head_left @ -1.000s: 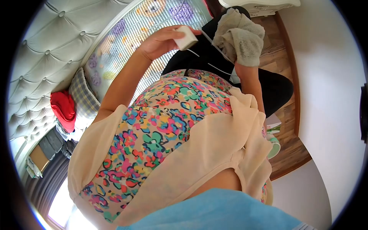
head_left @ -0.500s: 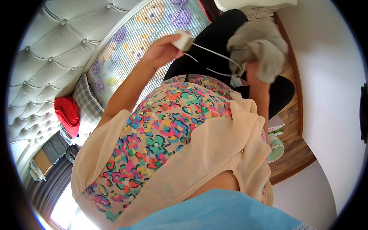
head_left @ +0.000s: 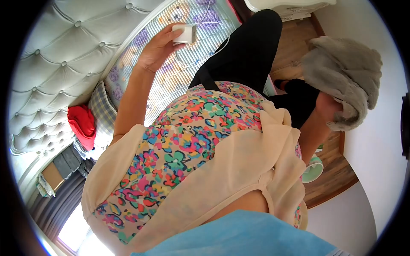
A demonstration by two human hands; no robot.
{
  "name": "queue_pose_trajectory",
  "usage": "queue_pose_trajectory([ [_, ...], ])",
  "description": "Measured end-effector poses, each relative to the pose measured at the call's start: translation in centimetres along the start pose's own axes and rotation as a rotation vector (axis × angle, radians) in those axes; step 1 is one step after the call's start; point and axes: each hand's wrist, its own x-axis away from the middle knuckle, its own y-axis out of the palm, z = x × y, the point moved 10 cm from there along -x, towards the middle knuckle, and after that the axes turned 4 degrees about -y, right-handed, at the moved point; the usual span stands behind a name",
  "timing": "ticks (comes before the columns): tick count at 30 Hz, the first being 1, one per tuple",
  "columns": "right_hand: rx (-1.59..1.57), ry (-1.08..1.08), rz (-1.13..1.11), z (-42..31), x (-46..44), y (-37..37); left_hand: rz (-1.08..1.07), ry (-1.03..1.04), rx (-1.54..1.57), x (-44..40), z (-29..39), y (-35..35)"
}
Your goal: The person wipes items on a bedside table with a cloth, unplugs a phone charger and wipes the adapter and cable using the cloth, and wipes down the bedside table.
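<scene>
My left hand (head_left: 157,46) is closed round a white power adapter (head_left: 184,34), held above the bed. A thin white cable (head_left: 225,42) hangs in a loose loop beside the adapter and my thigh. Out to the right, my right hand (head_left: 329,107) grips a bunched grey-brown cloth (head_left: 344,74) with a soft, fluffy look. Folds of the cloth hide most of those fingers. It hangs over the floor close to the wall, well apart from the adapter.
The bed (head_left: 164,81) has a quilted patterned mat, beside a tufted headboard (head_left: 51,64). A checked pillow (head_left: 103,109) and red cloth (head_left: 81,123) lie at the left. White furniture (head_left: 282,8) stands at the top. A green bin (head_left: 314,170) is on the wooden floor.
My right hand has swung the cloth out to the right, off my lap. My left hand has moved up and left with the adapter, and the cable now loops nearer to it.
</scene>
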Motion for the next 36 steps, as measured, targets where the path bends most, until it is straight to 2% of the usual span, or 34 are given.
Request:
queue_pose_trajectory([
  [2, 0.109, -0.004, 0.016, 0.5, 0.5, 0.6, -0.294, -0.008, 0.321, 0.1, 0.7, 5.7],
  [3, 0.231, -0.011, 0.012, 1.0, 0.7, 0.8, -0.419, -0.023, 0.432, 0.6, 1.4, 8.6],
  [4, 0.476, -0.038, -0.035, 1.6, 0.9, 1.1, -0.453, -0.041, 0.463, 0.5, 1.5, 10.6],
  [6, 1.241, -0.218, -0.303, 3.6, 1.0, 3.3, -0.614, -0.075, 0.476, 0.7, 1.7, 14.5],
  [7, 1.491, -0.330, -0.454, 5.0, 1.6, 4.8, -0.688, -0.120, 0.503, 0.6, 1.4, 15.9],
  [9, 1.650, -0.399, -0.592, 6.4, 2.6, 6.4, -0.724, -0.149, 0.495, 0.3, 1.1, 18.1],
  [12, 1.735, -0.417, -0.663, 7.5, 4.1, 7.2, -0.790, -0.174, 0.539, 0.6, 1.2, 20.6],
  [14, 1.766, -0.424, -0.660, 7.9, 4.6, 7.2, -0.700, -0.189, 0.457, 0.5, 0.7, 21.0],
  [18, 1.807, -0.473, -0.587, 8.4, 5.6, 7.1, -0.654, -0.197, 0.379, 0.0, -0.1, 21.3],
  [22, 1.817, -0.536, -0.472, 8.0, 5.2, 6.7, -0.703, -0.168, 0.366, 0.4, -0.9, 23.4],
  [26, 1.835, -0.461, -0.409, 5.9, 2.7, 8.1, -0.655, -0.198, 0.394, -0.2, -1.3, 24.0],
  [29, 1.837, -0.448, -0.542, 6.8, 3.0, 7.4, -0.602, -0.237, 0.468, -0.8, -1.3, 23.2],
  [31, 1.854, -0.426, -0.632, 8.2, 4.1, 6.9, -0.621, -0.216, 0.379, -0.5, -0.7, 23.9],
  [34, 1.886, -0.434, -0.667, 8.8, 4.6, 6.3, -0.604, -0.219, 0.315, -0.8, -0.7, 24.0],
  [36, 1.924, -0.415, -0.697, 8.7, 4.0, 5.5, -0.646, -0.266, 0.377, -0.4, -0.9, 24.6],
])
